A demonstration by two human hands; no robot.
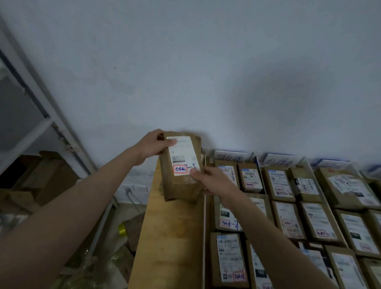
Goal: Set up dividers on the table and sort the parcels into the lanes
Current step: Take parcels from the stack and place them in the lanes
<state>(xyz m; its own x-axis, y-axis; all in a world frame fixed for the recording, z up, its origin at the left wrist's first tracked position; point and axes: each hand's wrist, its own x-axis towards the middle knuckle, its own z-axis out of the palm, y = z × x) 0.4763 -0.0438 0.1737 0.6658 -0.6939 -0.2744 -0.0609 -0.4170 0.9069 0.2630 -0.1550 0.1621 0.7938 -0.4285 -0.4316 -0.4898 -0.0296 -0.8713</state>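
Two hands hold one brown parcel (180,167) above the far end of the table's (169,241) bare left lane, close to the wall (188,68). The left hand (151,146) grips its upper left corner, thumb lying across the top of the white label (182,155). The right hand (214,182) grips the lower right edge, thumb pressed on the label's bottom corner. The parcel tilts slightly, label facing the camera; a red-framed stamp (180,169) with handwriting beside it sits at the label's lower end. Whether the parcel's lower edge touches the table I cannot tell.

Just right of the parcel a thin pale divider (203,231) runs along the table from the wall toward the camera. Beyond it, rows of parcels (291,212) lie flat, labels up, packed side by side and filling the right part of the table. Paper signs (230,157) with handwritten characters stand against the wall behind those rows.

Left of the table, lower down, are cardboard boxes (43,178), a yellow tape roll (123,229) and crumpled plastic wrap (99,266). A white metal frame (35,100) rises at the far left.
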